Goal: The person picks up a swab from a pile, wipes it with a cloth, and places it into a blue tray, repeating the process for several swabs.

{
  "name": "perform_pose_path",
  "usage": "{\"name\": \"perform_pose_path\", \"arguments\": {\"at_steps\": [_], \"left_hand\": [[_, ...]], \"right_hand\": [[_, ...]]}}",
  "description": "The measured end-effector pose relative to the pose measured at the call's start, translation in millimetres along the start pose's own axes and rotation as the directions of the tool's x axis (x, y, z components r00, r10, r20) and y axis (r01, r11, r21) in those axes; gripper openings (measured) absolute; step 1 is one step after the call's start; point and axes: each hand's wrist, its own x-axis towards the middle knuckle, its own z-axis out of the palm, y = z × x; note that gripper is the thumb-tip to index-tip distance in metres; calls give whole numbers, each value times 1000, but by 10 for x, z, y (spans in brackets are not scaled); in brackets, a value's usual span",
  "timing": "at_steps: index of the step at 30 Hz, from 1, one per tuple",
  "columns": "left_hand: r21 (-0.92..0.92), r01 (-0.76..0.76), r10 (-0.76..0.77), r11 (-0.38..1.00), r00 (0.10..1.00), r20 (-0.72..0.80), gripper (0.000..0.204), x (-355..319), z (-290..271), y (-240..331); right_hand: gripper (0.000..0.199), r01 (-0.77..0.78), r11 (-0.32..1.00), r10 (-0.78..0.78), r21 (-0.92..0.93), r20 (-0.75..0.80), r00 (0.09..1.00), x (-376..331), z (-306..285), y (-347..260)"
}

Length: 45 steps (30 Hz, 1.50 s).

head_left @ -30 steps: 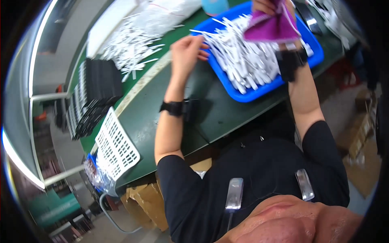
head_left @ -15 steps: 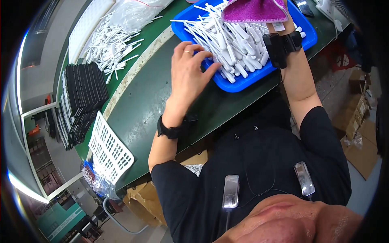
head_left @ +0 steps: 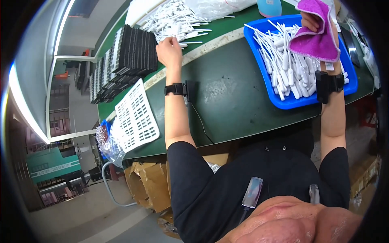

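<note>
A magenta cloth (head_left: 316, 42) with a paler edge shows vivid over a solid blue tray (head_left: 289, 104) of white pieces (head_left: 298, 77). Beyond the tray's far left corner, a bottle (head_left: 269, 8) is light blue. Left of the tray, a dark green table (head_left: 227, 91) bears whitish scuffs; farther left, a black stack (head_left: 137, 52) appears striped, a white panel (head_left: 137, 117) gridded with dark slots.
</note>
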Motion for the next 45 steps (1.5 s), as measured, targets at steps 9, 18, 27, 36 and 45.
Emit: {"name": "perform_pose_path", "arguments": {"at_steps": [9, 18, 27, 36, 45], "left_hand": [[8, -13, 13, 1000, 1000, 22, 29, 458, 389, 92], [-862, 340, -64, 377, 938, 342, 32, 14, -121, 960], [-938, 309, -144, 155, 947, 288, 15, -420, -20, 1232], [-788, 245, 94, 565, 929, 357, 32, -483, 103, 1216], [-849, 495, 133, 185, 844, 520, 64, -490, 97, 1236]], "right_hand": [[37, 25, 978, -30, -208, -22, 999, 88, -44, -80], [38, 22, 978, -25, -207, -14, 1000, 20, -44, -69], [38, 9, 963, -27, -271, -61, 998, 42, -155, -55], [38, 5, 966, -2, -260, 14, 1000, 12, -152, -88], [39, 0, 947, -9, -321, -25, 1000, 3, -190, -99]]}}
